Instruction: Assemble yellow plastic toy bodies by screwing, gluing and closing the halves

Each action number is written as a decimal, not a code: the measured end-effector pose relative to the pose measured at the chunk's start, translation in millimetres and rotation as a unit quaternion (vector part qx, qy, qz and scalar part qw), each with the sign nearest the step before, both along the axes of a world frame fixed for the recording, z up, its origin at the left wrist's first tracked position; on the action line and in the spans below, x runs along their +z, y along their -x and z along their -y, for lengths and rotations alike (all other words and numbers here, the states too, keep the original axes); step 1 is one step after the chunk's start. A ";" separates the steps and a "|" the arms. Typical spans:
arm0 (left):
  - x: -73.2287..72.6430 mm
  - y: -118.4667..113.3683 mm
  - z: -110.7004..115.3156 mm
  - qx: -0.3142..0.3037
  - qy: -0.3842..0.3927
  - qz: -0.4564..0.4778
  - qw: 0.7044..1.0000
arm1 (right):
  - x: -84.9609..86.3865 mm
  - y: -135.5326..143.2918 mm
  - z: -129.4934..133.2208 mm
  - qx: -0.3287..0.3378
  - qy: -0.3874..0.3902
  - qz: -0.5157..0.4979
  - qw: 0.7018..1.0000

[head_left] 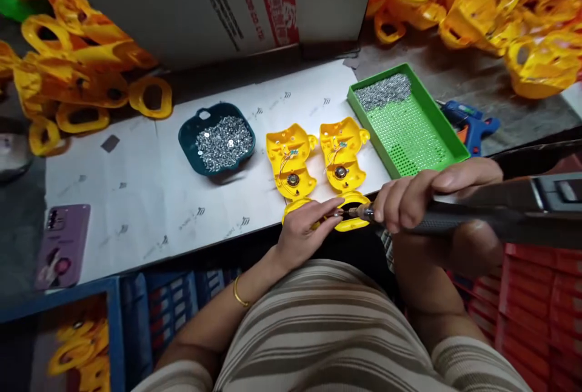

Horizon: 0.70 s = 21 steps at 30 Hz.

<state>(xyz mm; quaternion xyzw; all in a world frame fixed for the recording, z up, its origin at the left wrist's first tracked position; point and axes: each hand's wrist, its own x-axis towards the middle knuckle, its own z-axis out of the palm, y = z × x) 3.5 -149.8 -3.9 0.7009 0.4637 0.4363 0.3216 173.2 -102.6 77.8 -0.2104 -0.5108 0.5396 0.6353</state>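
Note:
My right hand (411,198) is wrapped round a dark electric screwdriver (513,210), whose bit points left. At the bit's tip, the thumb and fingers of my left hand (307,225) are closed on a tiny shiny piece that looks like a screw. Just beyond my hands, two yellow plastic shell halves (291,162) (342,152) lie open side by side, each with wires and a round dark part inside. Yellow oval rings (357,222) sit at their near ends, one partly hidden by my left hand.
A dark green bowl (184,137) holds small metal pieces. Silver screws fill one end of a green tray (443,140), beside a blue glue gun (473,128). Yellow parts (482,10) are heaped at both sides. A purple phone (66,246) lies left; a carton (182,10) stands behind.

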 end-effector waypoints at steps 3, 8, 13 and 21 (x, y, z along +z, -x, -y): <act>-1.8 -0.1 1.6 -0.001 0.010 0.010 1.000 | -0.8 -6.4 -1.0 0.031 0.029 0.039 0.998; -1.4 -0.5 -1.1 -0.012 0.005 0.021 1.000 | -2.8 -9.3 -1.3 0.045 0.060 0.053 0.996; -1.9 0.3 -3.0 -0.014 -0.001 0.006 1.000 | -6.3 -8.2 -2.6 0.052 0.071 0.037 0.995; -4.2 1.5 -6.0 -0.035 -0.038 -0.035 0.998 | -9.7 -1.7 -5.6 0.064 0.050 0.046 0.996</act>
